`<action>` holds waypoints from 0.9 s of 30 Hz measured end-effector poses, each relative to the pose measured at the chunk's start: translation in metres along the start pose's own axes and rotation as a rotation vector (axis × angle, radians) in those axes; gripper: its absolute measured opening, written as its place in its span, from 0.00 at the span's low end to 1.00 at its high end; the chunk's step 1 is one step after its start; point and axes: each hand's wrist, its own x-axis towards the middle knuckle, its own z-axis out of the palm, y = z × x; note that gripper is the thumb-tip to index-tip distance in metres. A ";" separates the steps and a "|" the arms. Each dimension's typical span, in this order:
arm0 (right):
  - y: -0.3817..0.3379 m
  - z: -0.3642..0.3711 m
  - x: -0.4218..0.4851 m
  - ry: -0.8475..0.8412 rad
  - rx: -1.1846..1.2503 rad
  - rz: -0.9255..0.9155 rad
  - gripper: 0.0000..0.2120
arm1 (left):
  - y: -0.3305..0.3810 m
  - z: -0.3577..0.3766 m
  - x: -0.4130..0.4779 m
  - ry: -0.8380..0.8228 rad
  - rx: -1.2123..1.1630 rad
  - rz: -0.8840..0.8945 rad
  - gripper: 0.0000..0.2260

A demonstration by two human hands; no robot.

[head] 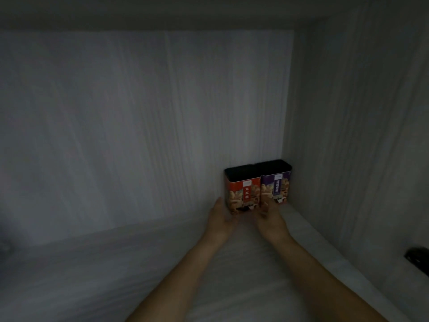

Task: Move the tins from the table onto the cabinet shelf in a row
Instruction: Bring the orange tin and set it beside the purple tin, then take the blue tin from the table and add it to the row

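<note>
Between both hands, left hand (221, 219) and right hand (270, 220) are clamping the red tin (242, 192) just beside the purple tin (276, 184) on the shelf (162, 263), risking nudging it askew.

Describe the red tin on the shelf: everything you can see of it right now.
The red tin is a rounded-corner box, metal by its look, with a dark top and a red front bearing a picture and a label strip. It stands upright on the shelf near the back wall, side by side with the purple tin. The left hand touches its left side; the right hand is at its right lower edge.
</note>
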 end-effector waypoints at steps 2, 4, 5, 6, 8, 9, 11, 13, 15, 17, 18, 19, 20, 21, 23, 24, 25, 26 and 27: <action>-0.008 0.004 -0.022 -0.022 0.013 0.025 0.22 | -0.011 -0.011 -0.013 -0.024 0.025 -0.065 0.32; -0.019 0.010 -0.048 -0.056 0.035 0.054 0.26 | -0.020 -0.026 -0.026 -0.019 0.062 -0.120 0.30; -0.025 0.015 -0.062 -0.076 0.039 0.050 0.26 | -0.023 -0.035 -0.032 -0.021 0.075 -0.128 0.27; -0.031 0.022 -0.075 -0.095 0.041 0.026 0.26 | -0.027 -0.045 -0.038 -0.037 0.094 -0.114 0.22; -0.041 0.039 -0.104 -0.136 0.056 -0.035 0.25 | -0.030 -0.067 -0.055 -0.088 0.166 -0.050 0.11; -0.045 0.048 -0.119 -0.167 0.075 -0.060 0.25 | -0.030 -0.077 -0.067 -0.095 0.187 -0.020 0.07; -0.055 0.065 -0.148 -0.249 0.108 -0.097 0.23 | -0.025 -0.100 -0.103 -0.070 0.183 -0.011 0.07; -0.067 0.080 -0.172 -0.321 0.129 -0.147 0.23 | -0.019 -0.123 -0.150 -0.036 0.160 -0.010 0.09; -0.084 0.094 -0.197 -0.405 0.155 -0.170 0.22 | -0.018 -0.144 -0.201 0.032 0.111 -0.025 0.09; -0.101 0.107 -0.225 -0.499 0.177 -0.203 0.20 | -0.018 -0.163 -0.255 0.150 0.041 -0.044 0.10; -0.107 0.112 -0.241 -0.548 0.186 -0.226 0.19 | -0.017 -0.170 -0.283 0.222 0.002 -0.047 0.09; -0.114 0.116 -0.259 -0.596 0.196 -0.246 0.19 | -0.018 -0.175 -0.313 0.296 -0.043 -0.050 0.09; -0.120 0.118 -0.279 -0.645 0.211 -0.261 0.19 | -0.020 -0.178 -0.344 0.370 -0.089 -0.059 0.09; -0.124 0.119 -0.301 -0.700 0.227 -0.273 0.19 | -0.023 -0.178 -0.375 0.441 -0.130 -0.076 0.10; -0.127 0.121 -0.346 -0.837 0.268 -0.282 0.19 | -0.034 -0.172 -0.438 0.569 -0.178 -0.135 0.09; -0.127 0.122 -0.370 -0.915 0.290 -0.278 0.19 | -0.043 -0.167 -0.471 0.631 -0.187 -0.175 0.08; -0.126 0.125 -0.394 -0.990 0.307 -0.270 0.19 | -0.051 -0.162 -0.504 0.693 -0.190 -0.220 0.08; -0.123 0.130 -0.418 -1.062 0.317 -0.262 0.19 | -0.061 -0.156 -0.538 0.760 -0.190 -0.270 0.08; -0.120 0.137 -0.445 -1.132 0.313 -0.260 0.19 | -0.069 -0.152 -0.574 0.832 -0.189 -0.324 0.07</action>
